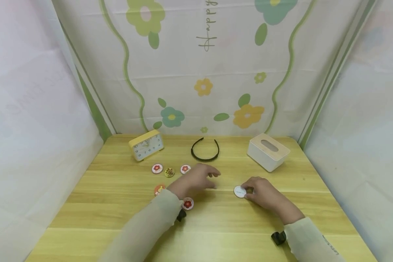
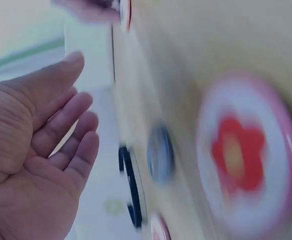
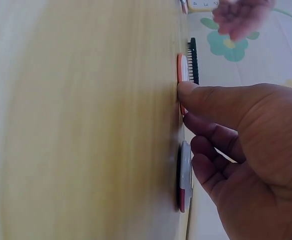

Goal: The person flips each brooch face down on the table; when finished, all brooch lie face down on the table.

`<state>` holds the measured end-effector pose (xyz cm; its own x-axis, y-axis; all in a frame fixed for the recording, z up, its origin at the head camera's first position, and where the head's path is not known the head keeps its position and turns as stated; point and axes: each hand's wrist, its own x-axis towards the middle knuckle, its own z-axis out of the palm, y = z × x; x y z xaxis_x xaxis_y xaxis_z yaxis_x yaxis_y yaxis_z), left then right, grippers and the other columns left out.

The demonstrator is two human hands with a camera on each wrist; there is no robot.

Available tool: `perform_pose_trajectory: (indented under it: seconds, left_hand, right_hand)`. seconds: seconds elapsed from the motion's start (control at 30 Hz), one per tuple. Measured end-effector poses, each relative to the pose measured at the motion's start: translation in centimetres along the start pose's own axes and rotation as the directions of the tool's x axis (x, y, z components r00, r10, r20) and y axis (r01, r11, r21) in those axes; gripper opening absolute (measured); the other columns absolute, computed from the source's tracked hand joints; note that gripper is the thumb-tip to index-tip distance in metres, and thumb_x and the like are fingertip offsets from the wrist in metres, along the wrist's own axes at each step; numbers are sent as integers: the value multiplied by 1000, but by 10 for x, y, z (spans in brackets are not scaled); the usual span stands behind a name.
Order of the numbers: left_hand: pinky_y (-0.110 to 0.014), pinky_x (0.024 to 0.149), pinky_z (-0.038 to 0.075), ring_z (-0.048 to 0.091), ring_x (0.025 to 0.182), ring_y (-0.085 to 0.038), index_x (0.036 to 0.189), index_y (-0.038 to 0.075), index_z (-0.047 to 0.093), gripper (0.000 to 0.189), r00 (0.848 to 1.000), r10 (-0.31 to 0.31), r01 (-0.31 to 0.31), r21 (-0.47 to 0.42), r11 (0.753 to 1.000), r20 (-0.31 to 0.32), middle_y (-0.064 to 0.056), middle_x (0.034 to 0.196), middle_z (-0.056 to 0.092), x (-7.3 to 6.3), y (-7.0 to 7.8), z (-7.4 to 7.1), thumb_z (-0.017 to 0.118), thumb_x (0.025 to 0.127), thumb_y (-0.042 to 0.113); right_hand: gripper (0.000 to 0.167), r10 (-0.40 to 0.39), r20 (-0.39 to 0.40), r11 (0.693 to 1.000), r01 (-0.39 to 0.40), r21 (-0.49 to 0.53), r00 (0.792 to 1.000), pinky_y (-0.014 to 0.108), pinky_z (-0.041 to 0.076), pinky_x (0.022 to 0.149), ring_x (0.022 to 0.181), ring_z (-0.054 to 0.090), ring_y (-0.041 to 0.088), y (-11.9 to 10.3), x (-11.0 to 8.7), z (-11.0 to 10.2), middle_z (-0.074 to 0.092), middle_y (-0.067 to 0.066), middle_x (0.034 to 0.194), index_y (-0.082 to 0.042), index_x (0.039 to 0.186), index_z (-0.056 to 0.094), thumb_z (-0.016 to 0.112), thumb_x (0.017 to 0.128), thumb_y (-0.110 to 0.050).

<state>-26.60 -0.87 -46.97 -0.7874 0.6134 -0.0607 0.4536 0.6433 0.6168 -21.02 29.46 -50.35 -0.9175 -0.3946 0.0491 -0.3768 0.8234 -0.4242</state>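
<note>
My right hand (image 1: 263, 193) pinches the edge of a round badge (image 1: 239, 191), its pale side up, low over the table on the right. In the right wrist view, thumb and forefinger touch this red-rimmed badge (image 3: 183, 75); a grey and dark-red object (image 3: 186, 175), kind unclear, lies beside the fingers. My left hand (image 1: 198, 179) hovers mid-table with loosely bent fingers and nothing in it. Around it are a red-flower badge (image 1: 187, 203), an orange badge (image 1: 159, 189) and another flower badge (image 1: 185, 169), partly covered. The left wrist view also shows a blurred blue badge (image 2: 161, 152).
Farther left lie a pink-rimmed flower badge (image 1: 157, 168) and a yellow badge (image 1: 169, 172). Behind them stands a yellow clock (image 1: 147, 145). A black headband (image 1: 205, 159) lies at the back centre, and a tissue box (image 1: 265, 154) stands back right. Fabric walls surround the table.
</note>
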Motion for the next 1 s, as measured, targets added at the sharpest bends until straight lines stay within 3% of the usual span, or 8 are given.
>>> perform_pose_trajectory:
  seconds: [0.13,0.27,0.47,0.7,1.0]
  left_hand:
    - [-41,104,58,66,127,-24,144,14,71,52,998,-61,61,-36,997,8,-1,138,74,-17,-21,-15,86,95,16]
    - [-43,107,57,67,124,-24,144,11,71,57,994,-109,109,-26,994,14,-4,138,73,-28,-39,-18,89,91,11]
    - [-37,92,57,62,101,-17,130,11,78,44,999,-53,53,44,998,7,-1,115,72,-33,-56,-14,90,88,6]
    - [-34,86,55,59,95,-14,119,12,82,29,1000,-31,31,48,998,3,1,109,73,-31,-54,-12,85,91,4]
    - [-29,81,53,59,84,-9,106,15,83,14,999,-8,6,37,999,32,5,97,75,-17,-37,0,84,94,7]
  right_hand:
    - [29,10,0,1000,-10,-4,1000,53,58,101,114,71,29,-1,-1,-1,78,4,117,-8,120,81,87,93,-14]
    - [29,19,7,1000,-19,2,1000,54,58,102,116,72,31,-1,-1,-2,78,6,119,-7,121,81,86,93,-14]
    - [28,19,11,1000,-19,4,1000,53,59,101,114,72,29,-3,-1,-1,78,5,118,-7,121,81,86,94,-14]
    - [28,23,6,1000,-23,11,1000,52,59,99,112,73,28,-5,0,0,78,5,117,-7,120,81,87,93,-13]
    - [28,15,4,1000,-15,-13,1000,52,59,99,112,72,27,-3,0,0,78,4,117,-8,120,81,87,93,-13]
